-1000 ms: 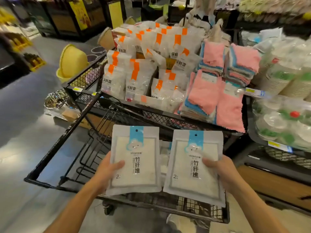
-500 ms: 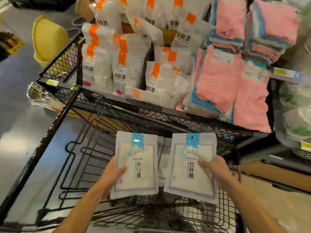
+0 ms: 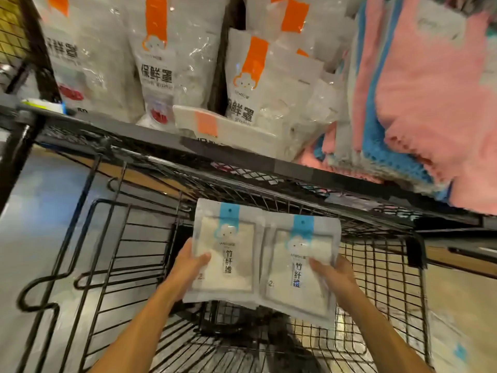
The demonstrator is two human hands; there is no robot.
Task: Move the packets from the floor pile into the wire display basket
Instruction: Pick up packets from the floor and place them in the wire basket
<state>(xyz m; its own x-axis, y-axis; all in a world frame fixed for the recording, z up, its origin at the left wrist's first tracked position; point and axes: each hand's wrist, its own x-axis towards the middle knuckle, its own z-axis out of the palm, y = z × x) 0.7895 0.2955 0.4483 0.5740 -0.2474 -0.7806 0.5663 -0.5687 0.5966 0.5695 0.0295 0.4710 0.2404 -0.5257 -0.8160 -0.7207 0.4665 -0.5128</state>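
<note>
I hold two white packets with blue top tabs, side by side and touching, low inside the black wire display basket (image 3: 387, 267). My left hand (image 3: 189, 265) grips the left packet (image 3: 231, 254) at its left edge, thumb on its front. My right hand (image 3: 332, 273) grips the right packet (image 3: 298, 270) at its right edge, thumb on its front. The right packet overlaps the left one's edge slightly. The floor pile is out of view.
An upper wire shelf (image 3: 242, 162) just above carries white packets with orange tabs (image 3: 172, 63) and stacked pink and blue cloths (image 3: 419, 103). A black wire divider frame (image 3: 88, 265) stands to the left. Grey floor (image 3: 32, 216) lies beyond it.
Both hands have carried the packets forward and down, deeper into the lower wire basket, and brought them together until they touch. My head has leaned in closer.
</note>
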